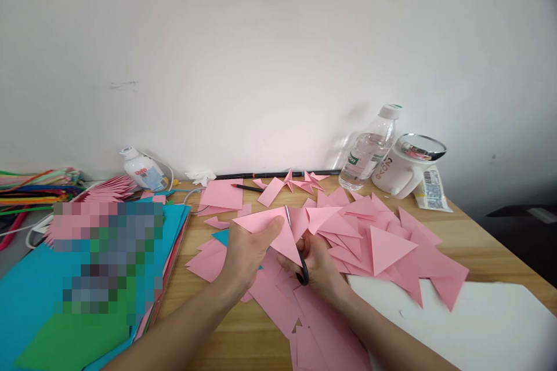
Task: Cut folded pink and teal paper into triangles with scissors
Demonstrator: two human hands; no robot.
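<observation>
From the head cam, the left hand (248,249) is pinching a folded pink paper triangle (272,231) up off the wooden desk (226,330), thumb on top, while the right hand (319,264) is wrapped round the black handles of a pair of scissors (295,246) whose blades poke up along the triangle's right edge. All around them there's a heap of pink paper triangles (383,243), with a water bottle (369,151) and a white jug (404,168) at the back by the wall, and a stack of coloured paper sheets (35,295) off to the left.

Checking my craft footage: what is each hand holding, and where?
Left hand pinches the pink paper near its left edge; right hand grips the scissors by the black handles.
</observation>
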